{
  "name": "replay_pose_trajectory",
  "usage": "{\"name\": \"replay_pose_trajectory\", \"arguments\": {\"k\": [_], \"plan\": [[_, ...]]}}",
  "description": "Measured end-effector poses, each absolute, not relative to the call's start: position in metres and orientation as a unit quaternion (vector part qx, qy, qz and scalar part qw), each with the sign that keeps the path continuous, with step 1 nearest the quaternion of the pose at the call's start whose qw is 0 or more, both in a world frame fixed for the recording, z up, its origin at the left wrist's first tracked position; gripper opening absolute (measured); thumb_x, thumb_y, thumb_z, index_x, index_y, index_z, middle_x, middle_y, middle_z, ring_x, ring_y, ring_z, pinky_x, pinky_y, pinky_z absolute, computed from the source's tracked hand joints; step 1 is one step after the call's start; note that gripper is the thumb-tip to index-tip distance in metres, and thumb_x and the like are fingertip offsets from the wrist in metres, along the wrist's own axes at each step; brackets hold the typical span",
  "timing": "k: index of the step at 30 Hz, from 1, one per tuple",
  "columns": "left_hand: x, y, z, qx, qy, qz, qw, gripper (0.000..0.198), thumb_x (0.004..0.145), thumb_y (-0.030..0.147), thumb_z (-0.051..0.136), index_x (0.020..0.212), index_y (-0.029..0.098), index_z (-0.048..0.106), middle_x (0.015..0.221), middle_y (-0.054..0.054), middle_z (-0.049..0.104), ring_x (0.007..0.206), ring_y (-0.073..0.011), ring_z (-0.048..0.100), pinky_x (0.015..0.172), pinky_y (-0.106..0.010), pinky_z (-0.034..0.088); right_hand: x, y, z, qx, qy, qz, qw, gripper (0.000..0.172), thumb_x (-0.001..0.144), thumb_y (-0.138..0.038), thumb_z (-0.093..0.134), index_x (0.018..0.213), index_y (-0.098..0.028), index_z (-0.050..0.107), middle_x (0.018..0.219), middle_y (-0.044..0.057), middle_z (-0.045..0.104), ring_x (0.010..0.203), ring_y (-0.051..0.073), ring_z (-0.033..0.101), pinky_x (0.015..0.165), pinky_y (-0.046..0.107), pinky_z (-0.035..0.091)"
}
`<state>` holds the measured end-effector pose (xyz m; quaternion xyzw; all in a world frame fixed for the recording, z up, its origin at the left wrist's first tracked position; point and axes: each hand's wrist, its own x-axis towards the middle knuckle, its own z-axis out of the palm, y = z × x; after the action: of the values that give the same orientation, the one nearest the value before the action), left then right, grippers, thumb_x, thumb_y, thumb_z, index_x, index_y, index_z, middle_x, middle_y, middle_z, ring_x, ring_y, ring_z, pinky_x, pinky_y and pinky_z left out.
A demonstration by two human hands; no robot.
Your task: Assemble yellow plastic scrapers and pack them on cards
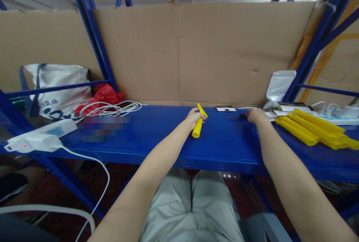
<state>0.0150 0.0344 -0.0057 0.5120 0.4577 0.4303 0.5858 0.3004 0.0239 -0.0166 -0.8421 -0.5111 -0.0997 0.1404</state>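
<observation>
My left hand (193, 119) is closed around a yellow plastic tube-like handle (197, 129) with a slanted piece at its top end, held just above the blue shelf. Further right, my right hand (255, 115) reaches to the back of the shelf, its fingers curled at the red-and-black handle of a screwdriver (243, 115). The screwdriver's thin shaft points left. Beside that hand lies a pile of yellow tubes (311, 129), with white packets (276, 113) behind them. A small black-and-white card (225, 109) lies between the two hands, near the cardboard.
A cardboard panel (179, 55) closes the back, between blue uprights (92, 28). At left are a power strip (42, 139), coiled white cable (120, 108), a red plastic bag (105, 98) and a cloth bag (61, 88). A white pouch (279, 86) leans at the right.
</observation>
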Motion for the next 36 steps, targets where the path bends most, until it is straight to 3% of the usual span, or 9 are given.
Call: {"name": "replay_pose_trajectory", "arguments": {"k": [4, 18, 27, 36], "plan": [[0.015, 0.032, -0.005, 0.513, 0.459, 0.432, 0.582, 0.075, 0.062, -0.012, 0.055, 0.128, 0.018, 0.04, 0.089, -0.006, 0.065, 0.055, -0.0101, 0.056, 0.051, -0.02, 0.045, 0.28, 0.01, -0.007, -0.867, -0.484, -0.032, 0.117, 0.054, 0.08, -0.016, 0.045, 0.133, -0.019, 0.048, 0.138, 0.021, 0.041, 0.127, 0.039, 0.037, 0.096, 0.058, 0.035], [0.016, 0.031, -0.005, 0.522, 0.461, 0.435, 0.571, 0.072, 0.059, -0.011, 0.056, 0.124, 0.017, 0.044, 0.084, -0.006, 0.067, 0.056, -0.0116, 0.059, 0.052, -0.022, 0.048, 0.278, 0.007, -0.008, -0.847, -0.509, -0.04, 0.147, 0.04, 0.081, -0.018, 0.043, 0.121, -0.013, 0.048, 0.129, 0.021, 0.046, 0.124, 0.035, 0.041, 0.096, 0.052, 0.036], [0.017, 0.033, -0.005, 0.515, 0.466, 0.435, 0.573, 0.075, 0.059, -0.012, 0.057, 0.127, 0.017, 0.043, 0.092, -0.009, 0.066, 0.062, -0.0142, 0.062, 0.053, -0.022, 0.048, 0.281, 0.015, -0.009, -0.81, -0.567, -0.046, 0.142, 0.034, 0.077, -0.018, 0.05, 0.111, -0.014, 0.053, 0.117, 0.019, 0.054, 0.113, 0.034, 0.05, 0.087, 0.047, 0.045], [0.017, 0.031, -0.005, 0.514, 0.465, 0.44, 0.572, 0.074, 0.059, -0.012, 0.058, 0.126, 0.016, 0.044, 0.093, -0.01, 0.066, 0.06, -0.0142, 0.062, 0.052, -0.023, 0.047, 0.267, 0.018, -0.005, -0.797, -0.591, -0.063, 0.104, 0.044, 0.079, -0.026, 0.054, 0.123, -0.019, 0.051, 0.133, 0.015, 0.049, 0.123, 0.036, 0.042, 0.093, 0.052, 0.04]]}}
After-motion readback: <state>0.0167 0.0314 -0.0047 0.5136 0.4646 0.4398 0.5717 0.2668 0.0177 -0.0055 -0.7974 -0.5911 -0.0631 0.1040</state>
